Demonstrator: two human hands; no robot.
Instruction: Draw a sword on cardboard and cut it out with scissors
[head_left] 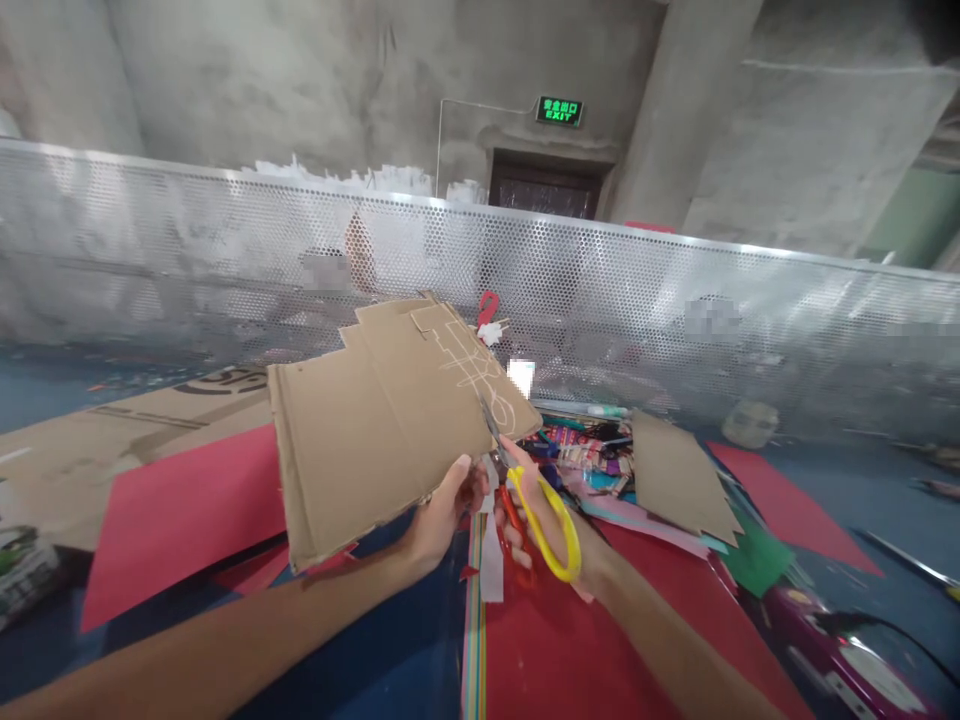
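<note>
Head view: left hand [442, 510] pinches the flat brown corrugated cardboard sheet [375, 420] at its lower right edge, holding it up over the red paper sheet [180, 510]. Right hand [551, 535] is curled through the yellow-and-red-handled scissors [517, 480], blades at the white scribbled outline [480, 380]. My take: grip close to the cut, take short snips, and turn the cardboard rather than the scissors.

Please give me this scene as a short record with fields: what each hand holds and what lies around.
Left hand: holds cardboard sheet by its lower edge, raised
Right hand: holds scissors, yellow and red handles
Blades: at the sheet's right edge, near white drawn lines
Table: blue, with red paper and a smaller cardboard piece
Behind: perforated metal screen
</note>
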